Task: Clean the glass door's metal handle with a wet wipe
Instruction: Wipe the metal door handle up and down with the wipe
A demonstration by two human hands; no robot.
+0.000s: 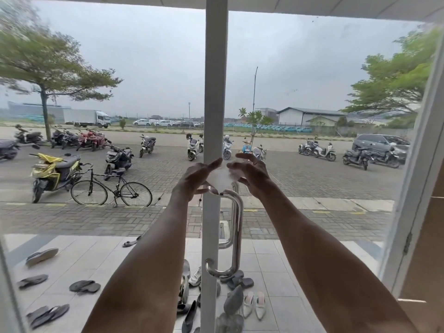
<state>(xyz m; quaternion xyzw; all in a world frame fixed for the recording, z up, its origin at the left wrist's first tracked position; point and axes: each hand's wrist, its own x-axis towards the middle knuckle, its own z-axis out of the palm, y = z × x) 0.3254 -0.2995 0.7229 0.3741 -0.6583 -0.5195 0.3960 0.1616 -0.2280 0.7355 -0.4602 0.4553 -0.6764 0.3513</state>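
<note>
Seemingly left hand [197, 176] and right hand [249, 175] pinch wet wipe [222, 178] above handle [236, 227]; sandals [85, 286] lie beyond.

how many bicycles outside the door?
1. A black bicycle stands outside, left of the door frame, beside the yellow scooter. Others may be hidden behind the frame.

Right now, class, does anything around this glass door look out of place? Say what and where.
Outside, sandals and shoes lie scattered across the porch tiles, some tipped on their sides beside the door frame. Nothing looks damaged.
</note>
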